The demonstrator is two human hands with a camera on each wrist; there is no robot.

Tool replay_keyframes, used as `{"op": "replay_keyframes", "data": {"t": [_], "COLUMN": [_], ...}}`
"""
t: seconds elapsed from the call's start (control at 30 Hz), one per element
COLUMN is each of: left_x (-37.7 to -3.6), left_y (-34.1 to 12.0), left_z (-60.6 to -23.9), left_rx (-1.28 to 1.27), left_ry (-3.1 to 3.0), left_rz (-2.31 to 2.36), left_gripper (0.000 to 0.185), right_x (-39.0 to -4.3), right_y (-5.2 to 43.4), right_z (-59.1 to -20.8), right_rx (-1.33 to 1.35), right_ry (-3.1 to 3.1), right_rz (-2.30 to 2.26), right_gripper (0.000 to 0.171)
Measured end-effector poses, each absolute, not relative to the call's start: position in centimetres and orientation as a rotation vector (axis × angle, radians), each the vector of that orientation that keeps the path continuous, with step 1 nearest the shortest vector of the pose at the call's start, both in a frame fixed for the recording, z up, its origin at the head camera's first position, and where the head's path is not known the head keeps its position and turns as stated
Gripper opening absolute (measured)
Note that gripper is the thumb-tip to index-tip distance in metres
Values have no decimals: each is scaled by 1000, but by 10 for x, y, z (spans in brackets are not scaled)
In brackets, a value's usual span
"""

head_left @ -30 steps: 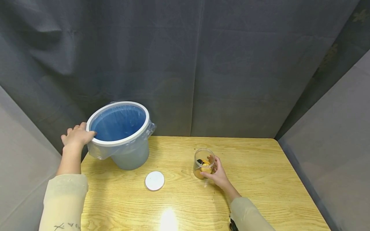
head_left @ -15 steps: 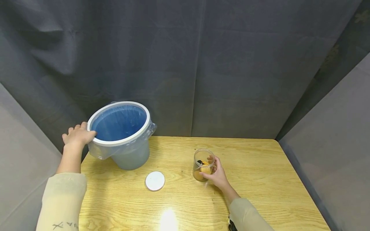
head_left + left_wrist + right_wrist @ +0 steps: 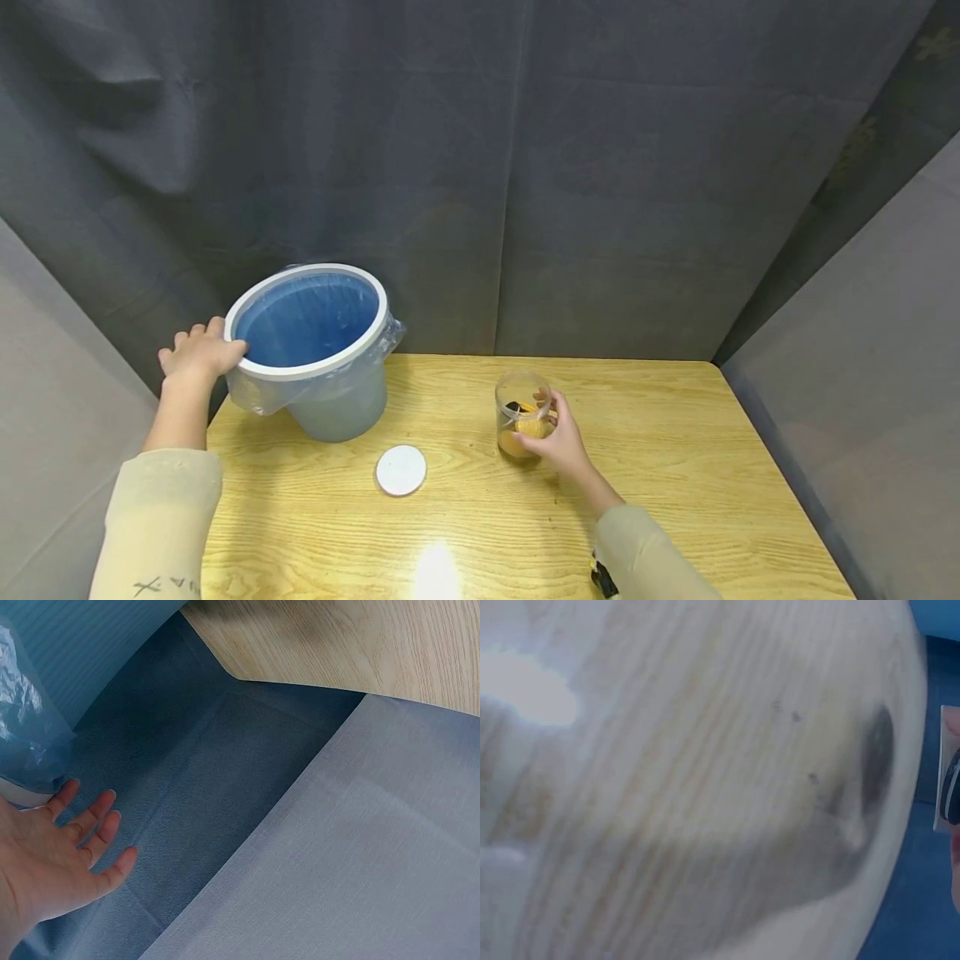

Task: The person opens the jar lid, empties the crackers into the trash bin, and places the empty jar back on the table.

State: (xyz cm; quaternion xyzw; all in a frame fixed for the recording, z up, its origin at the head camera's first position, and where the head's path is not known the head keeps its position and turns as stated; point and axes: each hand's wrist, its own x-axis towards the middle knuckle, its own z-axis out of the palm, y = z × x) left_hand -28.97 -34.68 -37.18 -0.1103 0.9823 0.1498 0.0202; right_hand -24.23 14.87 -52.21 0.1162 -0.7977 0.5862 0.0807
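Note:
My left hand [image 3: 197,354] grips the white rim of a grey-blue trash can [image 3: 341,412], thumb over the inside and fingers outside. A clear plastic bag [image 3: 30,742] lines the can and hangs over its rim. In the left wrist view the fingers of this hand [image 3: 64,859] are spread beside the rim. My right hand [image 3: 562,442] holds a clear jar [image 3: 505,427] upright by its right side. Yellow and black items [image 3: 530,426] show inside the jar; their kind I cannot tell. At the right wrist view's edge, only part of the held jar [image 3: 943,769] and fingers shows.
A white round disc [image 3: 401,470] lies on the wooden table [image 3: 465,517] between the can and the jar. Beside the right sleeve sits a small black and yellow object [image 3: 602,577]. Dark curtain [image 3: 600,208] closes off the back, and grey panels [image 3: 862,400] flank the sides.
The jar and my right hand have shifted slightly up and left in the head view. My left hand and the trash can stay in place.

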Motion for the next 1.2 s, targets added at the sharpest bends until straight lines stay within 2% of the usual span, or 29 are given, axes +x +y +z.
{"op": "replay_keyframes", "data": {"t": [0.33,0.57,1.2], "left_x": [-289,-287,-288], "left_y": [-346,-345,-345], "left_z": [-371,-370,-371], "left_rx": [-345,-335,-339], "left_ry": [3044,3049,3056], "left_rz": [469,470,483], "left_gripper": [70,69,69], "right_x": [-245,-267,-282], "right_y": [139,142,121], "right_z": [-495,-512,-461], "right_rx": [352,330,361], "right_ry": [-2397,-2393,-2412], "right_rz": [1652,1519,1383], "right_gripper": [77,82,88]}}
